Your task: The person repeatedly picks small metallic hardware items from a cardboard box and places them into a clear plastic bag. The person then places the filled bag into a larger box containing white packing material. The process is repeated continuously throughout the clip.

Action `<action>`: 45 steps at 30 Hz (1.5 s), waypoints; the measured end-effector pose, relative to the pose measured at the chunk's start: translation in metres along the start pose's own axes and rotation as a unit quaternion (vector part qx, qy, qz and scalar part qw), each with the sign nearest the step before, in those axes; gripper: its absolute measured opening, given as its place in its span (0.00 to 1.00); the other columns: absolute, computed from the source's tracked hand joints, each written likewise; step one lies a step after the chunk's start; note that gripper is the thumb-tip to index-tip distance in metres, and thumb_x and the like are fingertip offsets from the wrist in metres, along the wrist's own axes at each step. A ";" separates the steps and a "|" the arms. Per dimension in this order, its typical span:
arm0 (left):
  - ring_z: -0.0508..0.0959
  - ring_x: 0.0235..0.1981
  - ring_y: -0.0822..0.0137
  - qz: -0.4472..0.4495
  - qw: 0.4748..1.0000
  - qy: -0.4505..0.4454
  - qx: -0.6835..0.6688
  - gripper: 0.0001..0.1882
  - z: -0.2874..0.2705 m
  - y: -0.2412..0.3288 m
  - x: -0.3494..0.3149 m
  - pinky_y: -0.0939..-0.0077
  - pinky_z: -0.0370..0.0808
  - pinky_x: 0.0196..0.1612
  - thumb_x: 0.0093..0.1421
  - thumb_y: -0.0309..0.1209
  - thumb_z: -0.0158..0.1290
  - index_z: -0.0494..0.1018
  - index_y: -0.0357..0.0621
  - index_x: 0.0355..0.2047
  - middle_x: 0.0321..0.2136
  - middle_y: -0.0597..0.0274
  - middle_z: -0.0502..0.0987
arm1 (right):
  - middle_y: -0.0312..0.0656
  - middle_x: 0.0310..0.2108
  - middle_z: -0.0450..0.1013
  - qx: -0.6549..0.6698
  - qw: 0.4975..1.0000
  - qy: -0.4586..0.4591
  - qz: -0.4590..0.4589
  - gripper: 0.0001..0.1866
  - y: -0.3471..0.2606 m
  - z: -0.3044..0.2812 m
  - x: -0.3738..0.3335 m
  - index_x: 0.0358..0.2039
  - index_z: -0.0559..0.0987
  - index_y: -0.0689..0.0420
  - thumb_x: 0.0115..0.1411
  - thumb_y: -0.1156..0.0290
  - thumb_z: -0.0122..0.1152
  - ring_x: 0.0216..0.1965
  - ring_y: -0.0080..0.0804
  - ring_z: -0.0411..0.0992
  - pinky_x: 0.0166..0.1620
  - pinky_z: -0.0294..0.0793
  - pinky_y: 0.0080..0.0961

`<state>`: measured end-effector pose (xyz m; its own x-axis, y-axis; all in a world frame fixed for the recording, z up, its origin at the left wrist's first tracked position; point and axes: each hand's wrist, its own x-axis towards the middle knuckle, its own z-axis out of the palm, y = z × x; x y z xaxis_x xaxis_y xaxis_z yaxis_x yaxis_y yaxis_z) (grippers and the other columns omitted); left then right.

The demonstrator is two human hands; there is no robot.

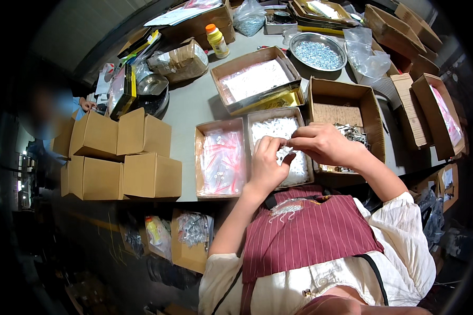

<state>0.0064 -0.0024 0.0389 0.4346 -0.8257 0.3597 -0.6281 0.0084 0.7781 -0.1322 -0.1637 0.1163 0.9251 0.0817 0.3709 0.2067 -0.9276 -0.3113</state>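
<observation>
Both my hands meet over a cardboard box filled with small white plastic parts. My left hand has its fingers curled and its tips close to those of the other hand. The fingers of my right hand are pinched together at the same spot. Whatever small thing lies between the fingertips is too small to name. To the left stands a box of clear plastic bags with red edges. Beneath my right wrist, a deeper box holds a heap of small metal parts.
Several open brown cartons stand at the left. Farther back are a box with white paper, a metal bowl of small shiny parts and a yellow bottle with an orange cap. Another person's hand shows at the far left.
</observation>
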 end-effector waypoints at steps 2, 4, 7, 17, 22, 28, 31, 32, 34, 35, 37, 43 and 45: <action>0.78 0.41 0.53 0.014 1.000 0.000 0.006 0.15 0.000 -0.001 0.001 0.63 0.78 0.42 0.52 0.25 0.67 0.78 0.40 0.41 0.38 0.54 0.77 | 0.39 0.39 0.78 0.037 0.999 -0.009 0.030 0.16 -0.003 -0.006 0.002 0.47 0.83 0.54 0.57 0.76 0.66 0.43 0.42 0.77 0.49 0.76 0.40; 0.80 0.40 0.59 0.018 1.000 0.003 0.021 0.15 0.000 0.001 0.001 0.70 0.83 0.34 0.55 0.26 0.68 0.79 0.39 0.42 0.39 0.55 0.78 | 0.40 0.39 0.78 0.080 0.996 0.018 0.039 0.15 -0.001 -0.012 0.006 0.45 0.84 0.55 0.57 0.77 0.65 0.47 0.42 0.76 0.54 0.73 0.41; 0.78 0.39 0.52 -0.046 0.996 -0.002 -0.072 0.14 0.001 0.012 0.002 0.58 0.77 0.46 0.52 0.23 0.65 0.78 0.39 0.39 0.36 0.56 0.77 | 0.41 0.45 0.80 0.065 0.994 -0.055 0.066 0.19 0.001 -0.012 -0.001 0.42 0.85 0.57 0.47 0.82 0.61 0.54 0.42 0.73 0.67 0.62 0.45; 0.75 0.49 0.42 0.057 0.989 -0.014 0.139 0.23 0.017 0.006 0.017 0.52 0.73 0.52 0.52 0.23 0.63 0.72 0.37 0.49 0.46 0.42 0.75 | 0.41 0.69 0.67 0.129 0.976 -0.161 0.072 0.33 0.014 0.001 -0.026 0.57 0.83 0.42 0.47 0.75 0.60 0.74 0.58 0.52 0.75 0.34 0.68; 0.81 0.38 0.48 -0.037 0.998 -0.036 0.035 0.10 0.039 -0.009 0.014 0.58 0.76 0.46 0.56 0.27 0.65 0.74 0.39 0.34 0.31 0.51 0.81 | 0.46 0.41 0.77 0.160 0.957 0.031 0.239 0.14 0.057 0.009 -0.060 0.40 0.81 0.58 0.52 0.75 0.66 0.49 0.48 0.74 0.54 0.72 0.46; 0.81 0.39 0.48 -0.091 0.992 -0.084 -0.014 0.10 0.038 -0.016 0.006 0.57 0.76 0.43 0.55 0.26 0.66 0.76 0.39 0.34 0.32 0.52 0.82 | 0.40 0.35 0.79 -0.215 0.930 -0.274 0.120 0.14 0.101 0.067 -0.142 0.37 0.84 0.55 0.50 0.67 0.64 0.45 0.39 0.76 0.53 0.69 0.32; 0.84 0.39 0.56 -0.100 0.991 -0.091 -0.006 0.12 0.034 -0.020 0.002 0.66 0.78 0.44 0.56 0.28 0.68 0.77 0.39 0.36 0.34 0.54 0.84 | 0.39 0.31 0.79 -0.237 0.934 -0.258 0.074 0.09 0.109 0.069 -0.141 0.30 0.83 0.55 0.48 0.67 0.64 0.40 0.37 0.76 0.51 0.70 0.33; 0.84 0.39 0.57 -0.114 0.990 -0.082 0.002 0.12 0.032 -0.022 -0.002 0.66 0.78 0.44 0.56 0.28 0.68 0.77 0.39 0.36 0.33 0.55 0.84 | 0.39 0.31 0.79 -0.232 0.941 -0.236 0.073 0.09 0.108 0.067 -0.138 0.30 0.83 0.55 0.48 0.67 0.64 0.40 0.37 0.76 0.50 0.71 0.33; 0.84 0.39 0.58 -0.144 0.987 -0.066 0.017 0.11 0.028 -0.025 -0.012 0.67 0.78 0.45 0.56 0.28 0.68 0.78 0.39 0.36 0.33 0.55 0.84 | 0.39 0.31 0.78 -0.222 0.953 -0.192 0.072 0.10 0.103 0.058 -0.130 0.30 0.82 0.56 0.48 0.66 0.65 0.40 0.38 0.76 0.50 0.71 0.32; 0.84 0.38 0.61 -0.163 0.985 -0.061 -0.002 0.10 0.026 -0.028 -0.016 0.69 0.77 0.45 0.57 0.27 0.67 0.78 0.39 0.36 0.33 0.57 0.84 | 0.41 0.33 0.78 -0.177 0.963 -0.190 0.072 0.11 0.098 0.053 -0.126 0.32 0.81 0.56 0.48 0.66 0.66 0.42 0.40 0.76 0.50 0.72 0.33; 0.83 0.40 0.54 -0.191 0.979 -0.068 -0.024 0.10 0.024 -0.029 -0.021 0.64 0.77 0.45 0.57 0.27 0.66 0.78 0.39 0.37 0.34 0.54 0.83 | 0.42 0.34 0.78 -0.115 0.974 -0.184 0.059 0.13 0.086 0.054 -0.121 0.34 0.80 0.56 0.47 0.67 0.67 0.43 0.42 0.76 0.51 0.73 0.35; 0.83 0.40 0.53 -0.222 0.970 -0.093 -0.031 0.11 0.024 -0.027 -0.028 0.64 0.77 0.45 0.57 0.27 0.66 0.78 0.39 0.39 0.35 0.53 0.83 | 0.51 0.37 0.78 0.117 0.946 -0.277 0.118 0.12 0.079 0.073 -0.128 0.38 0.80 0.60 0.51 0.74 0.64 0.44 0.54 0.78 0.47 0.78 0.45; 0.83 0.39 0.54 -0.227 0.970 -0.092 -0.011 0.11 0.021 -0.022 -0.026 0.65 0.77 0.45 0.57 0.27 0.67 0.78 0.39 0.39 0.35 0.53 0.83 | 0.51 0.37 0.78 0.155 0.932 -0.285 0.159 0.12 0.083 0.070 -0.130 0.37 0.80 0.61 0.50 0.74 0.64 0.44 0.54 0.78 0.47 0.78 0.44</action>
<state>-0.0046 0.0067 0.0019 0.5397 -0.8335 -0.1184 -0.3835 -0.3687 0.8467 -0.2127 -0.2261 -0.0186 0.9558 0.0830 -0.2819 -0.1072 -0.7946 -0.5976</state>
